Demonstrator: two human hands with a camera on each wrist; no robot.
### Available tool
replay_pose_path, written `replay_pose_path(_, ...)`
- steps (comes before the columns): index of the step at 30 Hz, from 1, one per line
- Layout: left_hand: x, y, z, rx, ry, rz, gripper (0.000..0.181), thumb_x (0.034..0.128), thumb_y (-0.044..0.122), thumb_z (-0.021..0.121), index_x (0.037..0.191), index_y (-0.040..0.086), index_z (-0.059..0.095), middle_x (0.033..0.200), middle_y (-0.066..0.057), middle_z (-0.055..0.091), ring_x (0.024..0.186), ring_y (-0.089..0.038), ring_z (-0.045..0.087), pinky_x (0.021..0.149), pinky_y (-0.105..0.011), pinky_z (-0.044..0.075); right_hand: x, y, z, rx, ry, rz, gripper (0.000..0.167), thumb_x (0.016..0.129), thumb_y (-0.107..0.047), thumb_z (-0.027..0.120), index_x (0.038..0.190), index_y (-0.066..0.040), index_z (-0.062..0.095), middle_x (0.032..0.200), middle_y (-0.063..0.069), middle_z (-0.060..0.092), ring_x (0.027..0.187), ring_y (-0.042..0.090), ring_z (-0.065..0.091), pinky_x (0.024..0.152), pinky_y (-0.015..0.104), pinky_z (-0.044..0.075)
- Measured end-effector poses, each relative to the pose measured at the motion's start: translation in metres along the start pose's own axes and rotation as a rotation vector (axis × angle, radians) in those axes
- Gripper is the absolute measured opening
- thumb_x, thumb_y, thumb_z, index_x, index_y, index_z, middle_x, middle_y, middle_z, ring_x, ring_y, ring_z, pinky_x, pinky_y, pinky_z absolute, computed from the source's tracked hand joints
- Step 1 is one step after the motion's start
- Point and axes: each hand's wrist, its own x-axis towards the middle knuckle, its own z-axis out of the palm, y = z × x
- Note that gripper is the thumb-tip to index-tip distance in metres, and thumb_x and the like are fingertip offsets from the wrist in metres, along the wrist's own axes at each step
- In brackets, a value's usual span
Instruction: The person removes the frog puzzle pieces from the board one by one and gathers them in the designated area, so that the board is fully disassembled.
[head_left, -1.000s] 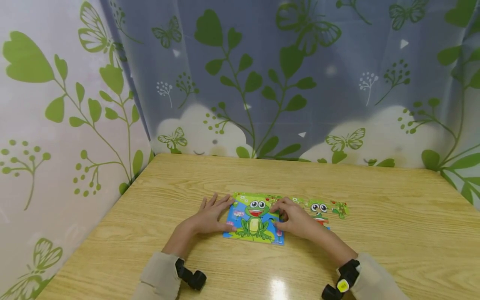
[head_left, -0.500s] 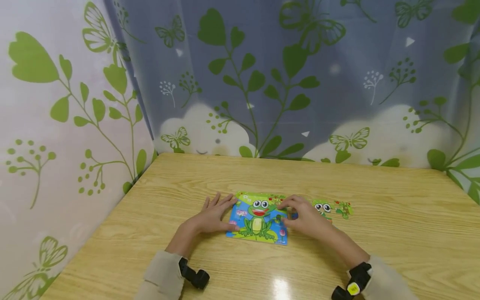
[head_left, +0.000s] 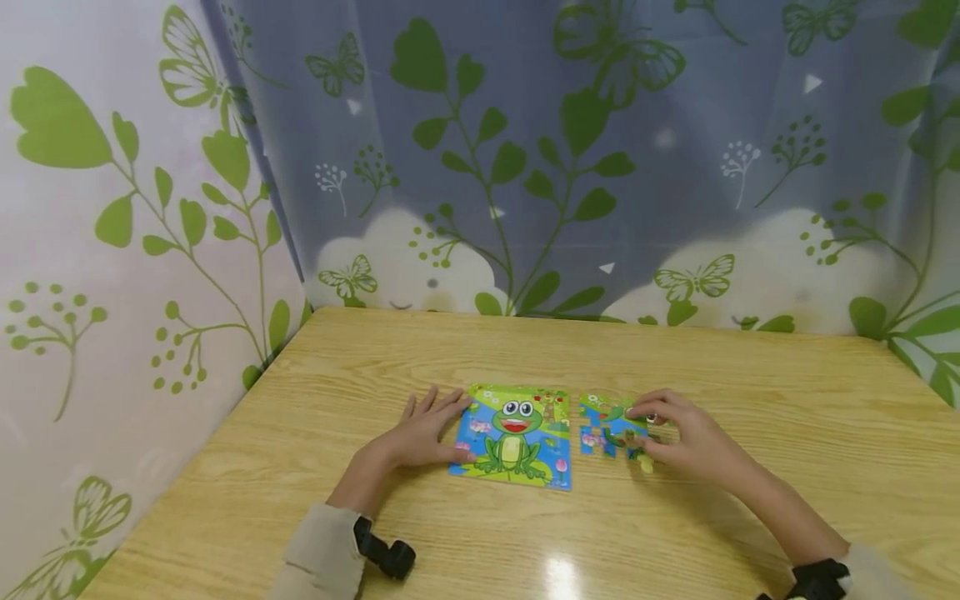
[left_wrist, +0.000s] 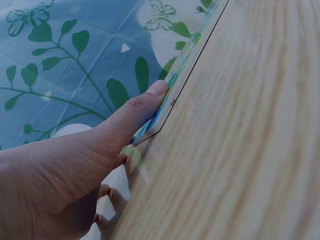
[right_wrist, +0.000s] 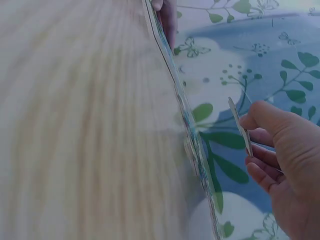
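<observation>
Nearest you, beige sleeves point(head_left: 324, 546) and a black wrist camera point(head_left: 393, 557) on the left arm lie over the pale, wood-grained worktop point(head_left: 457, 542). Beyond the cuff, your left hand point(head_left: 422, 437) is spread with its fingers apart; the thumb presses on the left edge of the flat, square, blue-and-green puzzle board with a smiling frog point(head_left: 513, 450), and the index finger reaches its far left corner. The board lies flat near the middle of the worktop, its thin edge plain in the left wrist view.

Just right of it lies a patch of loose, colourful puzzle pieces point(head_left: 592, 440), close together and some apparently overlapping. Your right hand point(head_left: 686, 437) is over their right side, thumb and fingers narrowed on one thin, flat puzzle piece point(right_wrist: 236, 115), seen nearly edge-on in the right wrist view; its printed face is hard to read.

You seem to be at the step of sorting or handling single pieces while steadying the board. The next move probably calls for a light pinch and turning the piece until its picture matches its place.

Farthest, a blue-grey, leaf-printed fabric backdrop point(head_left: 517, 242) stands behind the worktop.
</observation>
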Motion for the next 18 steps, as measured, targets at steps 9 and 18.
replay_pose_path(9, 0.001, -0.002, 0.002, -0.004, -0.003, -0.002, 0.088, 0.0787, 0.057, 0.062, 0.147, 0.017, 0.024, 0.152, -0.004, 0.013, 0.136, -0.034, -0.006, 0.104, -0.053, -0.01, -0.027, 0.023, -0.023, -0.066, 0.067, -0.033, 0.03, 0.074, 0.001, 0.074, 0.101, -0.009, 0.066, 0.109, 0.006, 0.053, 0.093, 0.014, 0.052, 0.069, 0.028, 0.049)
replay_pose_path(18, 0.001, -0.002, 0.001, -0.005, -0.001, 0.002, 0.088, 0.0787, 0.057, 0.062, 0.147, 0.017, 0.024, 0.152, -0.003, 0.013, 0.136, -0.034, -0.006, 0.103, -0.052, -0.011, -0.045, 0.044, -0.029, -0.077, 0.046, -0.054, 0.033, 0.071, 0.005, 0.073, 0.1, -0.009, 0.066, 0.108, 0.007, 0.054, 0.09, 0.008, 0.053, 0.069, 0.026, 0.05)
